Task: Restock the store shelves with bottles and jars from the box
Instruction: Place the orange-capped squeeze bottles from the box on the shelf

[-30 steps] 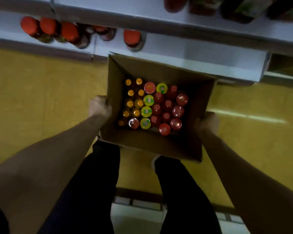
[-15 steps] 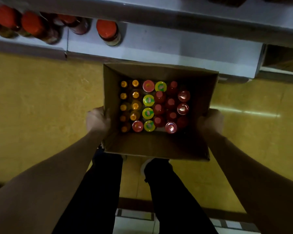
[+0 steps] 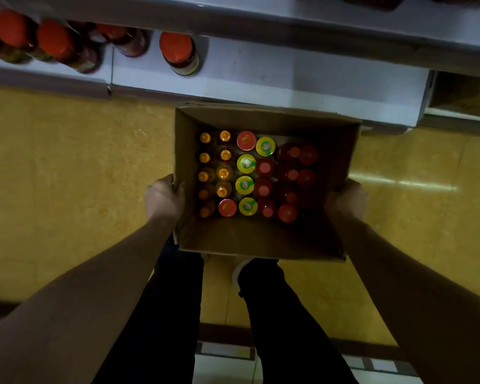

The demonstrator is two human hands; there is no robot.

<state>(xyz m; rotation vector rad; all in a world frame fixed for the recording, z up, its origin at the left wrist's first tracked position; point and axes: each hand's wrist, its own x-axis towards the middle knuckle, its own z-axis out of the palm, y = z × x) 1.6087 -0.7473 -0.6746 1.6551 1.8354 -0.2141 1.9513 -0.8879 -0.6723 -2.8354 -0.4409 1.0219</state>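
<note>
Fingers: on my left hand (image 3: 164, 199) they curl over the left wall of the box (image 3: 261, 239), thumb side at the rim; on my right hand (image 3: 345, 202) they wrap the right wall, tips hidden behind the cardboard.
Box: open-topped cardboard, held between my two hands above the yellow floor (image 3: 67, 176), its far edge just short of the shelf (image 3: 288, 76).
Between my fingers: bottles and jars standing upright, tightly packed — orange-capped bottles (image 3: 215, 173) nearest my left fingers, yellow-lidded jars (image 3: 245, 184) in the middle, red-capped bottles (image 3: 287, 176) towards my right fingers.
Beyond my fingers: the shelf carries red-lidded jars (image 3: 177, 51) on its left part; the stretch straight ahead of the box is bare.
Progress: I judge restocking has barely begun; the box looks full.
Left to do: set the box down, then move every bottle and jar to the shelf.
</note>
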